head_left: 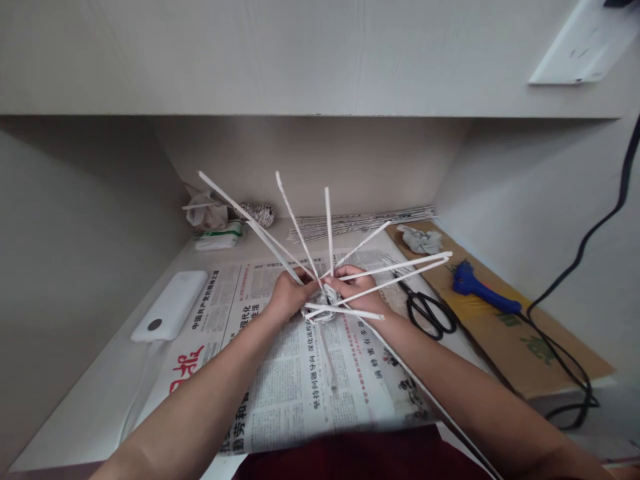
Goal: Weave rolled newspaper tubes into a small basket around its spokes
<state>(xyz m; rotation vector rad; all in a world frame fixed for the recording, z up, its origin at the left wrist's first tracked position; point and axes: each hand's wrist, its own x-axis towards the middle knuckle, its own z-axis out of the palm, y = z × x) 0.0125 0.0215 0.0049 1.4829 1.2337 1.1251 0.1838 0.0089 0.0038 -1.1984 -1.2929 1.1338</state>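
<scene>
Lying just right of the hands, black-handled scissors rest near a cardboard sheet that carries a blue glue gun with a black cord and a crumpled grey wad. A white power bank sits to the left; a bundle of paper sticks lies along the back. The left hand and right hand meet at the middle, above printed newspaper, both forearms reaching inward. Each has its fingers closed on the woven paper piece, thumbs near one another at its upper edge, hiding part of it; some spokes cross in front of the right hand and forearm. Its small base is rounded, tightly woven and speckled grey-white; the stiff, slender, mostly white spokes fan outward, and a long strip trails beside the right forearm.
</scene>
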